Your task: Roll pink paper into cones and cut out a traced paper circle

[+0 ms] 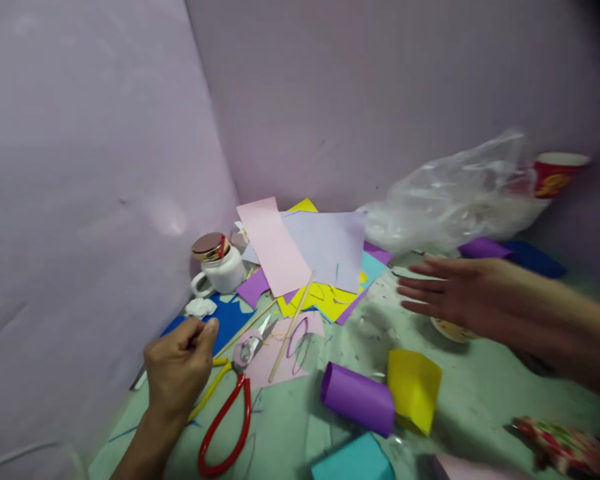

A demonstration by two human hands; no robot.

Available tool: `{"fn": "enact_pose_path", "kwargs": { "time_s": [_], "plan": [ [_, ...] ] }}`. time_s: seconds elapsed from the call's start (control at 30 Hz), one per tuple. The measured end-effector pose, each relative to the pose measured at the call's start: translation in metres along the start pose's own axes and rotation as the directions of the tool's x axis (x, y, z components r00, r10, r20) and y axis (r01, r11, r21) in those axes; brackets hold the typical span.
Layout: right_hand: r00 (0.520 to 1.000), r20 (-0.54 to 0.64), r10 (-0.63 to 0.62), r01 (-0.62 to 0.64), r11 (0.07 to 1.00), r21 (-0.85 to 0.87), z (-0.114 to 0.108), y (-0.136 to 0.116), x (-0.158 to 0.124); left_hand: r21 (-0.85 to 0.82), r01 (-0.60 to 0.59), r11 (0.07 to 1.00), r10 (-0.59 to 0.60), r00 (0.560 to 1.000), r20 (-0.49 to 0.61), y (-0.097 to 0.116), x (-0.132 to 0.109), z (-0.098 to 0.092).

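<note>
My left hand [181, 363] is closed in a fist at the left, thumb on top, with nothing seen sticking out of it. Beside it lie scissors [225, 430] with one red and one yellow handle, their blades on pink paper [260, 370]. My right hand [453, 290] is held over the table's right side, slightly blurred, fingers stretched out and holding nothing. Under its palm a round patterned item [451, 330] is partly hidden. Between the hands sit a rolled purple paper tube [357, 400], a folded yellow paper piece [414, 390] and a turquoise one [355, 460].
Coloured paper sheets [325, 247] are heaped against the back wall. A white lidded mug [223, 270] stands in the left corner. Two thin wooden sticks [293, 327] lie mid-table. At the back right are a clear plastic bag [455, 193] and a red paper cup [557, 175].
</note>
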State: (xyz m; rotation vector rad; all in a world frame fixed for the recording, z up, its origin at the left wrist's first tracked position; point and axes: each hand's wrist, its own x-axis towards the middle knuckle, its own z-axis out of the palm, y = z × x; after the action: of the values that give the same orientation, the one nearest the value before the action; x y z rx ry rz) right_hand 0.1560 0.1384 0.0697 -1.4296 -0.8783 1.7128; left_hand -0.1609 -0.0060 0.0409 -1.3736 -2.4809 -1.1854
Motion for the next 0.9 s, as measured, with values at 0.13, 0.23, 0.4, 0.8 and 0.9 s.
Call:
{"fn": "enact_pose_path", "kwargs": {
  "time_s": [0.13,0.23,0.4,0.8,0.9],
  "plan": [
    [0.986,-0.099,0.135,-0.132,0.991,0.030,0.036,-0.012,0.038,0.057,-0.172,0.983,0.156,0.964,0.215,0.032,0.008,0.021],
    [0.965,-0.178,0.190,-0.189,0.982,0.024,0.047,-0.005,0.054,0.120,-0.257,0.959,0.202,0.916,0.348,0.050,0.025,0.046],
    [0.944,-0.220,0.246,-0.242,0.969,0.043,0.053,0.002,0.067,0.095,-0.388,0.917,0.286,0.803,0.522,0.063,0.046,0.099],
    [0.982,-0.098,0.161,-0.155,0.986,0.064,0.076,0.017,0.128,0.043,-0.514,0.857,0.408,0.726,0.554,0.065,0.060,0.151],
    [0.992,-0.080,0.093,-0.088,0.994,0.067,0.078,0.017,0.134,0.024,-0.522,0.853,0.426,0.722,0.544,0.063,0.056,0.148]
  ]
}}
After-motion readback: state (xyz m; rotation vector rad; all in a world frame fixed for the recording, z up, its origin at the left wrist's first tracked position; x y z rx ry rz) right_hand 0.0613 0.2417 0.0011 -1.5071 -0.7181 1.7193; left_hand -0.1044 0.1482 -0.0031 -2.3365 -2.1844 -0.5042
